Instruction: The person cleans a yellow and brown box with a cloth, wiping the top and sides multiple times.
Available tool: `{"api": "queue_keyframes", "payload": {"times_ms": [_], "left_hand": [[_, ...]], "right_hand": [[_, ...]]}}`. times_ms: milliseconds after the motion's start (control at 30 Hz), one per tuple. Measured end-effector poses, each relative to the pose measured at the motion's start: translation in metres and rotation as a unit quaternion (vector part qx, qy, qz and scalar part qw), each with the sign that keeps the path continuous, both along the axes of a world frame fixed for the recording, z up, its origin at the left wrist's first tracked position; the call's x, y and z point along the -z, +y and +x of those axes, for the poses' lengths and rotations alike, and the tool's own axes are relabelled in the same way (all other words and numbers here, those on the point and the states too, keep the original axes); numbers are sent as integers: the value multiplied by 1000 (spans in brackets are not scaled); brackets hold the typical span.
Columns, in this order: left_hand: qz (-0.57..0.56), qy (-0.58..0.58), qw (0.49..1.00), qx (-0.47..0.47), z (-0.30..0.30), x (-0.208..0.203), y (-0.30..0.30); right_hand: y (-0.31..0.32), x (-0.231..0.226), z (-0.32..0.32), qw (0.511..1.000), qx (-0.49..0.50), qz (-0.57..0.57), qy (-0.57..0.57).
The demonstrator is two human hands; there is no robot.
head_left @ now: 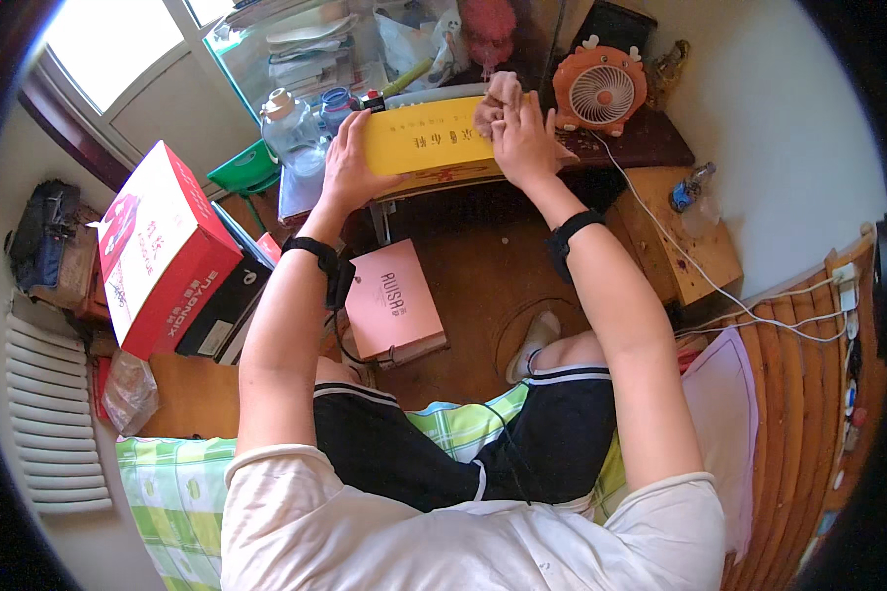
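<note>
A yellow shoe box (419, 133) lies across the near edge of the desk in front of me. My left hand (350, 169) grips its left end, thumb on the near side and fingers over the top. My right hand (525, 146) is at the box's right end, fingers bent over a crumpled brownish-pink cloth (501, 98). Part of that cloth sticks out past the fingers onto the box top. What the right thumb touches is hard to make out. Black straps go round both wrists.
An orange fan (601, 91) stands right of the box; a big clear bottle (288, 123) is to its left. A pink box (396, 300) sits below, between desk and knees. Large red-and-white box (163, 251) at left, wooden stand (660, 222) at right, with a white cable (675, 251).
</note>
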State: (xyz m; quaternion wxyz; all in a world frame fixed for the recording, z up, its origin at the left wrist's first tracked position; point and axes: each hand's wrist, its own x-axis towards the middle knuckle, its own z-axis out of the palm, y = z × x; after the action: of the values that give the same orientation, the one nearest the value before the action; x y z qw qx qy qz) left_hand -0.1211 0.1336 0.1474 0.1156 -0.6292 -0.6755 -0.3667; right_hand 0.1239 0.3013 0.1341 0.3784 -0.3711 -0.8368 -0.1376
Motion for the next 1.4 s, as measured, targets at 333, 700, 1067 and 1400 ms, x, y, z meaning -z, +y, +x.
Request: {"api": "queue_keyframes", "payload": {"times_ms": [333,700,1067,1400], "left_hand": [[30,5,1000,0,-6,8,2],[26,14,1000,-9,-2,10,-4],[2,28,1000,-15,1,5,-2],[2,8,1000,11,3,3,0]], "right_hand": [[-67,-14,-98,985,-137,-31,-103],[-69,-16,-100,965,-258,-11,-40],[10,-6,-19,997,-66,-21,35],[24,1,-11,995,87,37,40]]}}
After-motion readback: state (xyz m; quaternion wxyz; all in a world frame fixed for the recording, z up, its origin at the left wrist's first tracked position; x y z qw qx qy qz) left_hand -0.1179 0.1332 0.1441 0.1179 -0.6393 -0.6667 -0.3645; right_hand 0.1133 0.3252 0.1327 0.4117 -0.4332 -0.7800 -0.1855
